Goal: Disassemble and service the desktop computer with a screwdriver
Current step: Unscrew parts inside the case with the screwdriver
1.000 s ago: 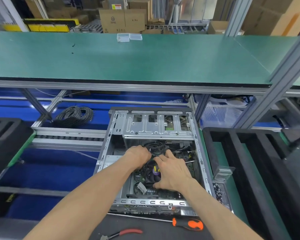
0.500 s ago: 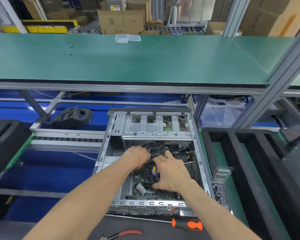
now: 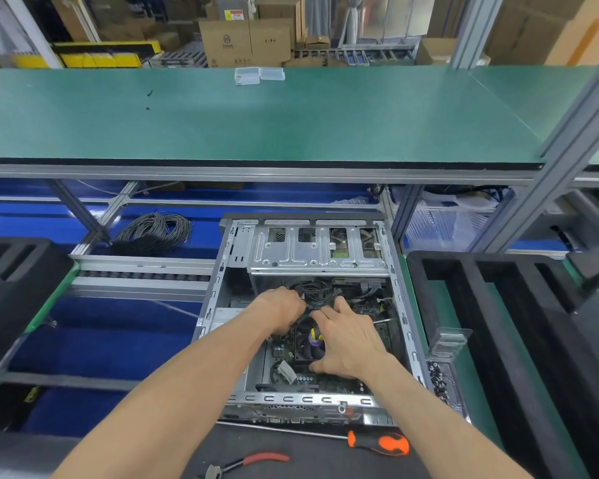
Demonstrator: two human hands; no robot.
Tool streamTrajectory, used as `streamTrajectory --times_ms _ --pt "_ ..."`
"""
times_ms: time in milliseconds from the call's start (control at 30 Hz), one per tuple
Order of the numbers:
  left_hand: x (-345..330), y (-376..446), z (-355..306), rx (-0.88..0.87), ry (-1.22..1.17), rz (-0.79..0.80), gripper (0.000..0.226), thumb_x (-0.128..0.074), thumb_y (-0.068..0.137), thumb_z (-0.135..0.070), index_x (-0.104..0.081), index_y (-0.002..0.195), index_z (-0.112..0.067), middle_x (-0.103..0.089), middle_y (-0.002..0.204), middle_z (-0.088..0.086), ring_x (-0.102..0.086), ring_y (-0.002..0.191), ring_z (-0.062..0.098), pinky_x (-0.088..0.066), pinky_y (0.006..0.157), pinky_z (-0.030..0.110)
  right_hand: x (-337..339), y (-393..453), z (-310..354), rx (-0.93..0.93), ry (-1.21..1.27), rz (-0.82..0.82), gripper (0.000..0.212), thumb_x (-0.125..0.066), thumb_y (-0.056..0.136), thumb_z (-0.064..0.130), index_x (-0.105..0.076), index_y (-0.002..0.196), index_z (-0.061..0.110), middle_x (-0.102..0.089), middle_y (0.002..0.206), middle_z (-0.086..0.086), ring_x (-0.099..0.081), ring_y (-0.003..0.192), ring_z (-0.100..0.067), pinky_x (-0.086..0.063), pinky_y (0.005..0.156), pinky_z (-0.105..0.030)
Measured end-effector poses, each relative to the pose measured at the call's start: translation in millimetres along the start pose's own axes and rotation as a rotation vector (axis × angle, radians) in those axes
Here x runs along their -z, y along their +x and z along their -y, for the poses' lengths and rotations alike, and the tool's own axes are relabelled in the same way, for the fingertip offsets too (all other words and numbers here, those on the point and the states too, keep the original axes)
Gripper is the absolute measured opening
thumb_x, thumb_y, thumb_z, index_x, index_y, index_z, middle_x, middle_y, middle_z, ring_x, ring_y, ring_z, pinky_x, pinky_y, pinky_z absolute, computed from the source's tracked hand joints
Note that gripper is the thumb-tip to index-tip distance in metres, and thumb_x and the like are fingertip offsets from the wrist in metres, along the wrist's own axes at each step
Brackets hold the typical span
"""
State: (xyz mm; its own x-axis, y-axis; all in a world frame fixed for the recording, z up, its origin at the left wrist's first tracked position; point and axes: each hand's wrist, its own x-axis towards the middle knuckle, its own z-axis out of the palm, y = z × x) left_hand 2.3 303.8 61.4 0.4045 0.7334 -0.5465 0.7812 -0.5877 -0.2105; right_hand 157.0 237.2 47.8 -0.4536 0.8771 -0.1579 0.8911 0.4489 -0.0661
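- Lying open in the lower centre of the frame, the desktop computer case (image 3: 308,316) showed its silver drive cage (image 3: 317,250) at the far end and the motherboard below it.
- The left hand (image 3: 281,314) reached into the case with curled fingers at the bundle of black cables (image 3: 317,292); whether it actually gripped them could not be told.
- The right hand (image 3: 348,340) rested spread over the black cooler fan (image 3: 308,344), fingers fairly straight, thumb at the fan's near edge, clasping nothing visibly.
- An orange-handled screwdriver (image 3: 377,442) lay on the dark table (image 3: 291,458) just in front of the case, untouched.
- Red-handled pliers (image 3: 249,461) lay near the bottom edge, left of the screwdriver.
- A coil of grey cable (image 3: 156,229) sat left of the case on the blue surface.
- A small tray of dark screws (image 3: 438,378) stood just right of the case.
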Motion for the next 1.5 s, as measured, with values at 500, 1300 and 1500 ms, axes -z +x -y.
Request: streamTrajectory --times_ms 500,1300,1500 --pt "-1.7 0.2 2.2 -0.005 -0.014 -0.021 0.031 -0.061 0.090 -0.004 -0.058 0.121 -0.006 -0.059 0.117 0.014 -0.059 0.109 0.033 -0.044 0.075 0.039 0.7 0.0 -0.7 -0.005 0.005 0.017 0.082 -0.070 0.069 0.067 -0.048 0.131 0.019 -0.057 0.122 0.006 -0.036 0.122 -0.022 -0.045 0.065 -0.035" --pt "19.9 -46.1 47.4 0.013 -0.885 -0.240 0.026 -0.059 0.091 -0.008 -0.079 0.097 -0.022 -0.067 0.074 -0.021 -0.055 0.057 -0.003 -0.039 0.056 0.012 26.8 -13.6 3.5 -0.083 0.306 -0.173 0.099 -0.064 0.055 0.078 -0.043 0.141 0.033 -0.053 0.121 0.020 -0.041 0.111 -0.007 -0.038 0.067 -0.033" --pt "38.0 -77.0 45.1 -0.075 -1.497 -0.316 0.022 -0.057 0.089 -0.031 -0.076 0.091 -0.019 -0.073 0.086 0.000 -0.063 0.082 0.017 -0.047 0.078 0.031 66.7 -20.2 4.2 -0.145 0.451 -0.274 0.098 -0.066 0.050 0.080 -0.048 0.136 0.038 -0.058 0.124 0.015 -0.056 0.111 -0.011 -0.046 0.083 -0.033"
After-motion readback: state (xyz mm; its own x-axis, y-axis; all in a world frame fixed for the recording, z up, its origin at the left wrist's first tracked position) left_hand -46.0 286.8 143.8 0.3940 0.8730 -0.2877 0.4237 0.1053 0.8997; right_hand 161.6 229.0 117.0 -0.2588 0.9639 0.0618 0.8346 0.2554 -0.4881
